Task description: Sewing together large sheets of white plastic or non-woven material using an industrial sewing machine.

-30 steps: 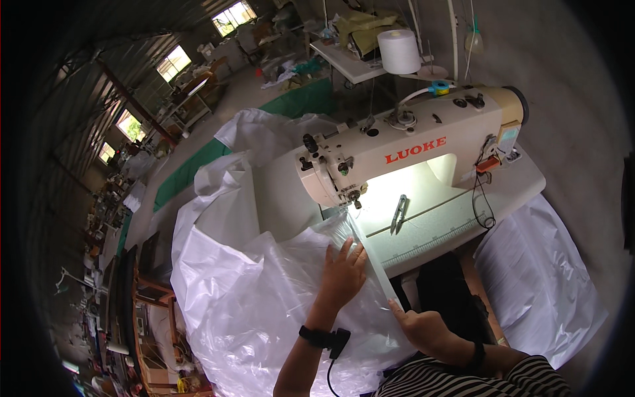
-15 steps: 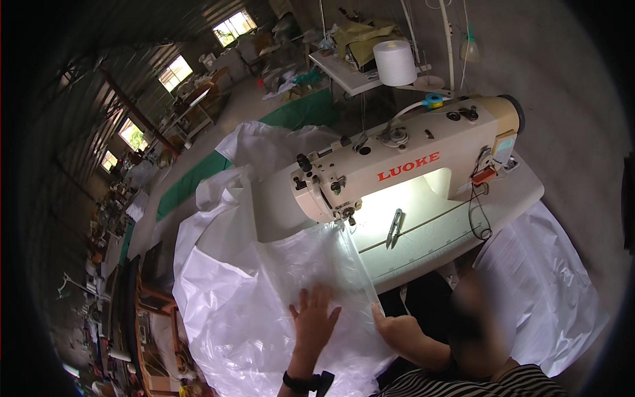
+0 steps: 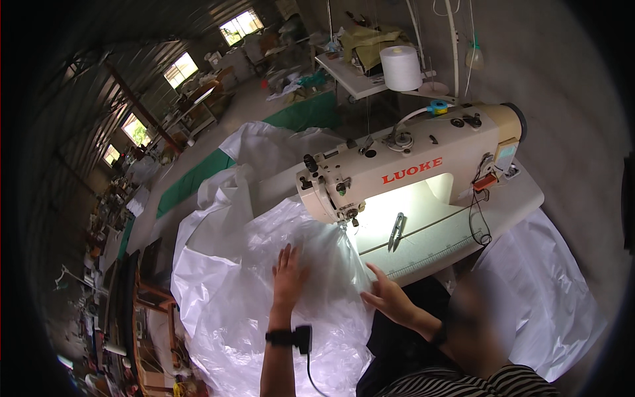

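My left hand (image 3: 288, 272) lies flat, fingers stretched out, on a large sheet of thin white plastic (image 3: 225, 298). A black strap with a small box and a cable sits on that wrist. At the sheet's right edge is my right hand (image 3: 390, 298), its thumb and forefinger apart, the other fingers partly hidden. Ahead of both hands stands a white sewing machine (image 3: 423, 172). The sheet runs bunched and creased under its needle area, lit by the machine lamp. Thread snips (image 3: 396, 231) lie on the machine bed, right of the needle.
More white plastic sheeting (image 3: 542, 291) hangs off the right side. A white thread cone (image 3: 400, 68) stands behind the machine, near a cluttered table (image 3: 350, 78). At the left is a wooden frame (image 3: 155, 298); a green strip (image 3: 198, 178) runs along the floor.
My left hand has slid forward and left over the sheet. The right hand has moved forward, its fingers spreading. The sheet near the needle has gone from fairly smooth to bunched.
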`<state>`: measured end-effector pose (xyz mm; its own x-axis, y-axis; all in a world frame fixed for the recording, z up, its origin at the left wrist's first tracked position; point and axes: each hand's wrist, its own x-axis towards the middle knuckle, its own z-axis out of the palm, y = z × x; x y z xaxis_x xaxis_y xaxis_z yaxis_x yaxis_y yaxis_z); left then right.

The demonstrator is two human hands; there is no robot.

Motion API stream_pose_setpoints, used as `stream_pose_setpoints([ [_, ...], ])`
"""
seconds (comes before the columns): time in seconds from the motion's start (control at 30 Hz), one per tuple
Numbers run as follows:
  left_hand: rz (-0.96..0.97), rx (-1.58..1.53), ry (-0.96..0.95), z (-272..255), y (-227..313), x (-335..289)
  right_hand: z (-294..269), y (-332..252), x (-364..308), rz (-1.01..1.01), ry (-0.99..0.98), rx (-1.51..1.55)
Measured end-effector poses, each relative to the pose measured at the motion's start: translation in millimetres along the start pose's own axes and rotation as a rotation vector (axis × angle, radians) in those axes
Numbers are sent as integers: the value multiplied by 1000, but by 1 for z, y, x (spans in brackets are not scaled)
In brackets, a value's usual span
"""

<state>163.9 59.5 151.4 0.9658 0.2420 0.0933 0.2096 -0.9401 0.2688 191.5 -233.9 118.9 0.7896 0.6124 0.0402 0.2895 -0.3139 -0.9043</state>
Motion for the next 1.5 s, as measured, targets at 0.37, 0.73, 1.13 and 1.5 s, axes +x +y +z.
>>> stream_pose_setpoints([
  [0.37, -251, 196, 15, -2, -72, -96, 36, 38, -124, 390, -776, 877],
  [0.73, 127, -41, 189, -45, 23, -111, -40, 60, -152, 372, -449, 329],
  [1.13, 32, -37, 282, 44, 133, -199, -31, 35, -144, 249, -236, 365],
  [1.5, 470, -372, -89, 36, 192, -187, -20, 0, -104, 58, 2, 196],
])
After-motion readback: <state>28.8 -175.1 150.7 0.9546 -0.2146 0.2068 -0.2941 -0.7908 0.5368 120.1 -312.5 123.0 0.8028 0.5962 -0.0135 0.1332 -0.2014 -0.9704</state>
